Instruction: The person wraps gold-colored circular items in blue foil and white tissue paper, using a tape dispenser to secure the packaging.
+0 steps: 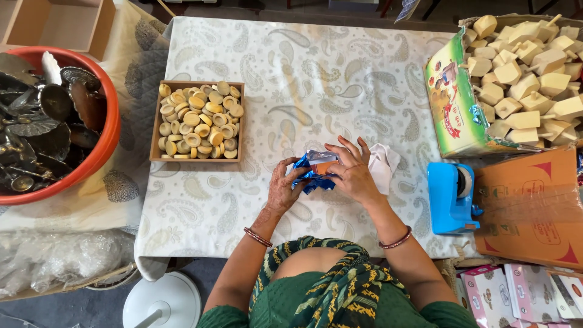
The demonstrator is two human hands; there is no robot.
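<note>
My left hand (284,185) and my right hand (351,171) meet at the near middle of the table over a small bundle of shiny blue wrapping (313,173) with an orange-and-white piece showing inside. My left fingers pinch the blue foil from the left. Over its right side my right hand lies curled, fingers spread on top. A white paper or cloth (384,164) pokes out from under my right hand.
A wooden tray of several round wooden rings (197,121) sits to the left. A blue tape dispenser (450,197) stands right, beside an orange carton (528,209). A box of wooden spinning tops (522,79) is far right. An orange tub of dark metal pieces (110,130) is far left.
</note>
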